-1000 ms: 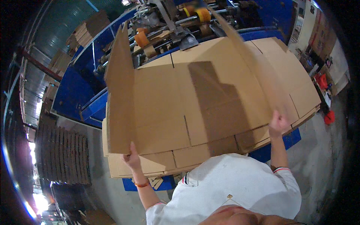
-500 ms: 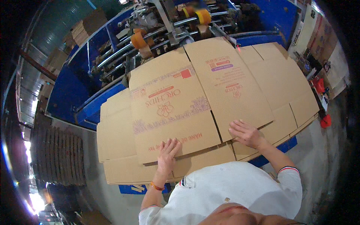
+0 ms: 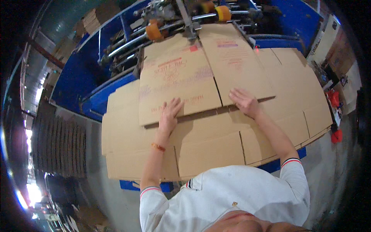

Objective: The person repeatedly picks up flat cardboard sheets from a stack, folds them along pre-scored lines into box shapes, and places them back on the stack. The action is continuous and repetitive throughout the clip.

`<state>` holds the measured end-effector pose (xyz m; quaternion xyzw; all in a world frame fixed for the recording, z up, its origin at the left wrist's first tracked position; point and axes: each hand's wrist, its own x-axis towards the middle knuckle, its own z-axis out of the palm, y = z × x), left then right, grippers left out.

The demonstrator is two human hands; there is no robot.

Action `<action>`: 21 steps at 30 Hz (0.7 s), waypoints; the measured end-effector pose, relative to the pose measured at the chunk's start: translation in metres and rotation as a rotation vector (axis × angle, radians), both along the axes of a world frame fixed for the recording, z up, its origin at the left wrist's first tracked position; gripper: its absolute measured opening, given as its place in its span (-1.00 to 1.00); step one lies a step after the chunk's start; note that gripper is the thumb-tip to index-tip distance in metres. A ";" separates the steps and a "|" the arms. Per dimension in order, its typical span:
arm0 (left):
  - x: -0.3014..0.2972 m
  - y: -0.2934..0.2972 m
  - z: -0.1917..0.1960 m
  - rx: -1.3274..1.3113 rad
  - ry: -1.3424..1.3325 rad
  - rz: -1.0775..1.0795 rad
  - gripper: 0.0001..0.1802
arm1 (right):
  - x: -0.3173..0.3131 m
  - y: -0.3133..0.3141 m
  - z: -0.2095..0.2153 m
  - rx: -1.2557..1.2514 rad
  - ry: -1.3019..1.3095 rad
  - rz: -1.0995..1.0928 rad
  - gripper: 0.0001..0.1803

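A folded flat cardboard box [image 3: 185, 81] with red and purple print lies on top of larger plain cardboard sheets [image 3: 208, 150]. Its far edge reaches under the rollers of a blue machine [image 3: 87, 83]. My left hand [image 3: 169, 114] lies flat on the box's near left part, fingers spread. Near the right end of the same edge, my right hand [image 3: 244, 102] rests on the box with its fingers stretched out. Neither hand wraps around the cardboard. A dark slot runs down the box between its two panels.
Orange rollers [image 3: 154, 32] sit on metal shafts across the machine. A tall stack of cardboard [image 3: 60, 143] stands on the floor at the left. Red items [image 3: 335, 135] hang at the right. A blue support [image 3: 270, 166] shows below the sheets.
The printed box has slid away from me, its far end now under the rollers. Both hands have moved forward with it, baring more of the plain sheets below.
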<state>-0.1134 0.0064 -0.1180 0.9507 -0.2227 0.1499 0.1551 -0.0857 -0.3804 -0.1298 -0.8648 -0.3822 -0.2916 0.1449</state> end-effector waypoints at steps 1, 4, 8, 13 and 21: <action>0.004 0.001 0.002 0.044 -0.010 0.031 -0.24 | 0.011 0.003 0.004 0.015 -0.008 0.012 -0.55; 0.035 -0.010 0.013 0.135 -0.069 0.072 -0.28 | 0.039 0.007 0.010 0.027 -0.078 0.012 -0.50; 0.079 -0.008 -0.015 0.015 -0.280 0.112 -0.39 | 0.089 0.000 -0.003 -0.242 -0.122 -0.314 -0.39; 0.101 -0.003 0.012 0.244 -0.224 0.494 -0.42 | 0.133 0.014 -0.003 -0.025 -0.083 -0.791 -0.19; -0.011 0.218 -0.026 0.424 -0.030 1.453 -0.54 | 0.155 -0.011 -0.033 0.127 -0.238 -0.520 -0.28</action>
